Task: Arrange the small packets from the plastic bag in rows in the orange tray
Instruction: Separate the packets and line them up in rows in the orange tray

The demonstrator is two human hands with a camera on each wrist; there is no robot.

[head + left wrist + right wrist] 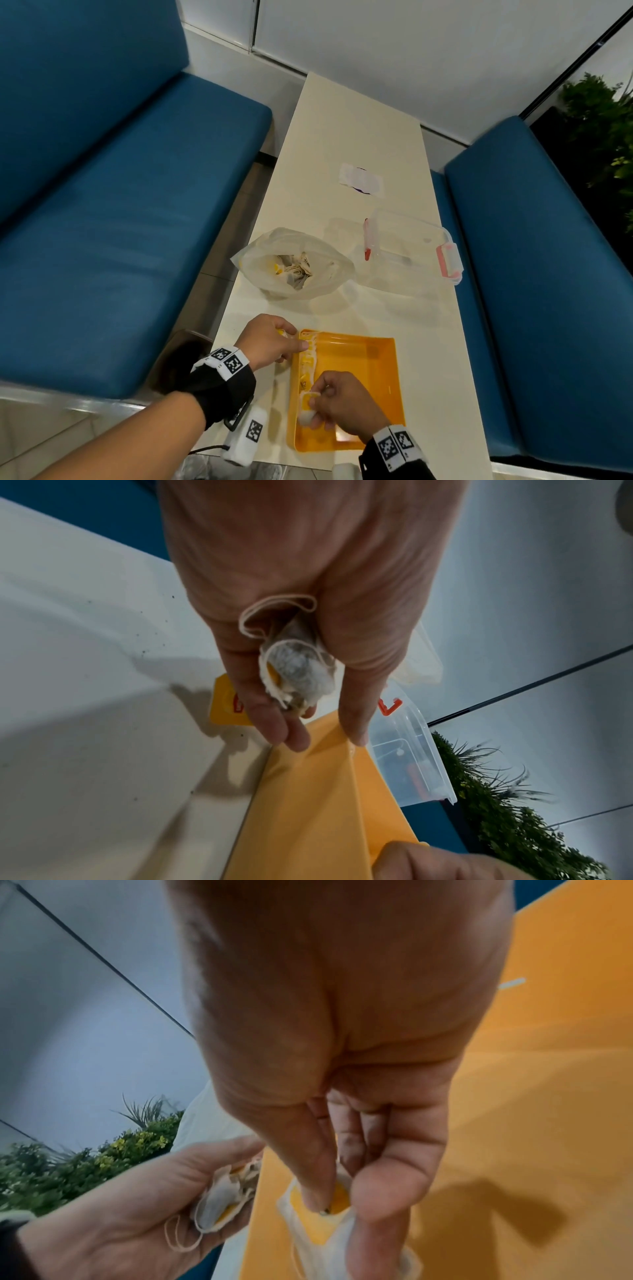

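Pinching one tea bag [307,407] between thumb and fingertips, the right hand [342,404] lowers it to the left wall of the orange tray [373,377], where a first row [307,359] lies. The left hand [270,339] curls around spare tea bags [298,666] just beside the tray's far left corner. More wait in the plastic bag [291,263] further up the tabletop [342,137]. I judge the thin strings may tangle and drag a neighbour out of line, since the paper is soft and light. The tray is smooth hard plastic with low walls; a clear lidded box [411,246] stands near
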